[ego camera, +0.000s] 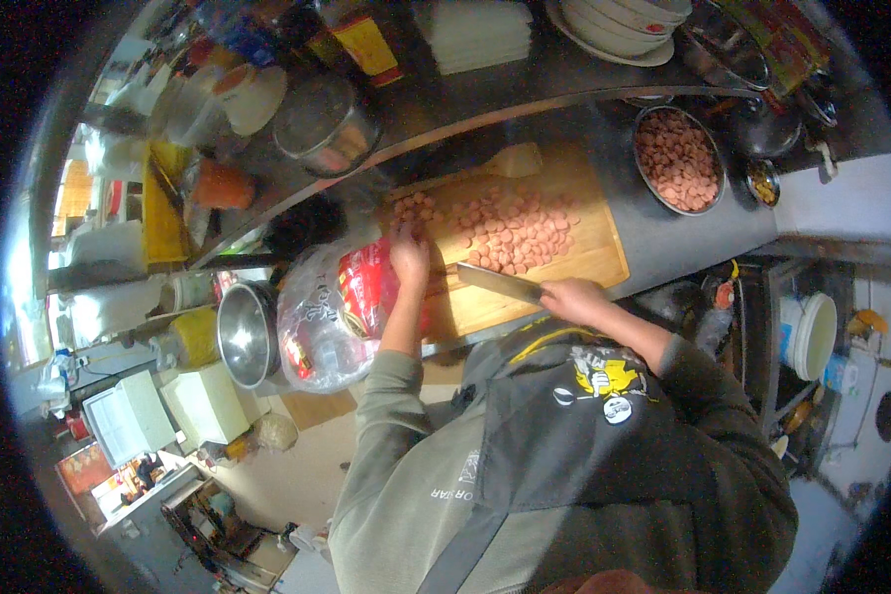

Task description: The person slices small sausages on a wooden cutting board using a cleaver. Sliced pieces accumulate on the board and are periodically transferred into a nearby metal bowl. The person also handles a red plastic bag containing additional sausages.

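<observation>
My right hand (573,298) grips the handle of a cleaver (501,281), whose blade lies low over the near part of a wooden cutting board (482,312). Many round slices of pink sausage (516,230) are spread over the board's middle. My left hand (410,256) is at the board's left side, beside a smaller group of sausage pieces (414,206). Its fingertips are dim and blurred, so whether they hold a piece does not show. Close by on the left are a red printed package (364,278) and a clear plastic bag (327,364).
An oval metal bowl full of sausage slices (678,160) stands right of the board, near a small bowl (762,183). A steel bowl (246,334) is at the left. Along the board's back lies a wooden spatula (516,161). A shelf edge (431,137) overhangs the back.
</observation>
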`<state>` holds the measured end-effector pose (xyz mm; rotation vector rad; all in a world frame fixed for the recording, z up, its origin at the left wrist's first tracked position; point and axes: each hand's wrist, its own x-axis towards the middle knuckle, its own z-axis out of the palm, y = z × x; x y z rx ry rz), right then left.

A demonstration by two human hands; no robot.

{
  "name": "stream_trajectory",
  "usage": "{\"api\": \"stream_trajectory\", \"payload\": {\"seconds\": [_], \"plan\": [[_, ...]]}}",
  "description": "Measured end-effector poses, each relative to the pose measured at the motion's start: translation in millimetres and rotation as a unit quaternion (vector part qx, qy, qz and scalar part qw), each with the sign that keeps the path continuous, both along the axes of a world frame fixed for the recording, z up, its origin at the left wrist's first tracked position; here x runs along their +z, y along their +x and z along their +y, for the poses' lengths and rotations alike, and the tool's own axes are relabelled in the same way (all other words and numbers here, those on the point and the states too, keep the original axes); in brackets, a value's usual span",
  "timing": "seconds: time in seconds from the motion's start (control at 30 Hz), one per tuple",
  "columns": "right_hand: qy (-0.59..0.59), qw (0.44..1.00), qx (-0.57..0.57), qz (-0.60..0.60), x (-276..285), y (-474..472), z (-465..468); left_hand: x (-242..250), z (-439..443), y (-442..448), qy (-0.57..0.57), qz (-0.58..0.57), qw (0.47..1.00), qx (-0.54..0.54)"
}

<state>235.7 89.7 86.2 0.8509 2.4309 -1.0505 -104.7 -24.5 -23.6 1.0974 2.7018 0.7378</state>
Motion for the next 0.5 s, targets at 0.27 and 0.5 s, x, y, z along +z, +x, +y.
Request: {"api": "stream_trajectory", "payload": {"seconds": [0.27,0.5], "plan": [[0.007,0.996,-0.09,0.008,-5.3,2.2,10.0,21.1,-26.3,75.6,0.119,-0.143,0.979,-0.078],[0.052,0.994,-0.06,0.078,2.3,-5.3,3.5,21.1,-47.6,115.2,0.122,-0.093,0.968,-0.198]]}}
